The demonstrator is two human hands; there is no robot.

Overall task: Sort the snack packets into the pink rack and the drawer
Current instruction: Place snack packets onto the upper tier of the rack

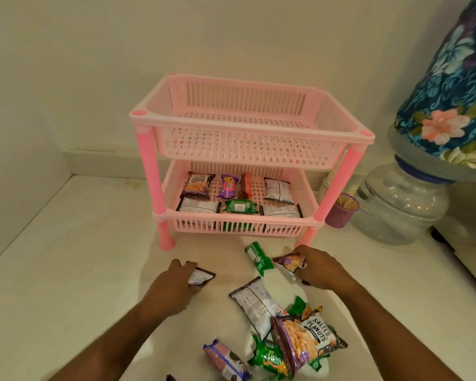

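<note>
Left hand [176, 281] gripping silver packet [201, 276], right hand [316, 268] gripping peanut packet [289, 262], both mid-worktop [66, 257] before pink rack [248, 127]. Packets likely light, crinkly, slippery; pinching crimped edges safest.

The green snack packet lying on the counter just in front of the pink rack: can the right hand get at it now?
Probably not at once. The right hand already grips a brown peanut packet. The green snack packet lies uncovered on the white counter just beside it, nothing between them.
</note>
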